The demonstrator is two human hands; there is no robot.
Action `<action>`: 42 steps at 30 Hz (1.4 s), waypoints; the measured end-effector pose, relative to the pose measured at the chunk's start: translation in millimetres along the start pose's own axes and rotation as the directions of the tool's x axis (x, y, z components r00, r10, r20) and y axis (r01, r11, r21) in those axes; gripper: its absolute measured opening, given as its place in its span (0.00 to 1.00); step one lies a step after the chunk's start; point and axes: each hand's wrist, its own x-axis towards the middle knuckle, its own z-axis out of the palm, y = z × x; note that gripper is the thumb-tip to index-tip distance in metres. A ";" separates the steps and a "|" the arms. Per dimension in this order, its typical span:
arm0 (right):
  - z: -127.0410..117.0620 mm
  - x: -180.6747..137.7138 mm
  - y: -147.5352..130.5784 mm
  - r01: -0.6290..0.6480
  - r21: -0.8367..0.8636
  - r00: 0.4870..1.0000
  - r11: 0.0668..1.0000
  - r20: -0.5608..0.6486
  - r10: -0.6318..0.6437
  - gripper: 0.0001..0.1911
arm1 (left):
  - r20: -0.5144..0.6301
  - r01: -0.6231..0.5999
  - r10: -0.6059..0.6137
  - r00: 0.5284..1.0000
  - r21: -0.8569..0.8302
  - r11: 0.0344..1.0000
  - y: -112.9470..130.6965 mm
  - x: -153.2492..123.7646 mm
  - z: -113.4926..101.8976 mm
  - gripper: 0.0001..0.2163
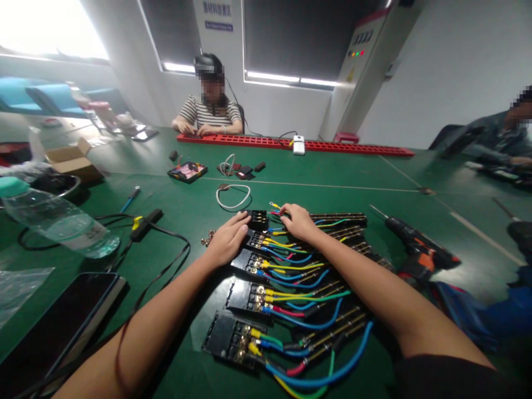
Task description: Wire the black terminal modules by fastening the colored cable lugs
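Note:
My left hand [228, 239] lies at the left end of the farthest black terminal block [260, 219], its fingers together and pressed on the block. My right hand [298, 221] is closed at the fingertips on wires [275, 211] with yellow, red and blue sleeved ring lugs, just right of that block. Toward me stand several more terminal blocks [241, 295] in a row, with yellow, green, blue and red wires [307, 267] screwed on. The wires run to black strips with brass-coloured rods [336, 217]. Small brass-coloured screws [206, 239] lie in a pile left of my left hand.
A cordless drill [419, 238] lies at the right. On the left are a water bottle [62, 221], a phone [58, 327] and a black cable [183, 244]. Across the green table [332, 177], a person [211, 111] sits behind a red slotted rail [249, 141]; another person sits far right.

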 end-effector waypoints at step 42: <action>-4.7 21.1 -9.8 0.228 -0.378 0.960 0.897 0.241 -0.142 0.18 | 0.076 0.248 -0.410 0.909 0.692 0.678 -11.9 8.8 -61.1 0.11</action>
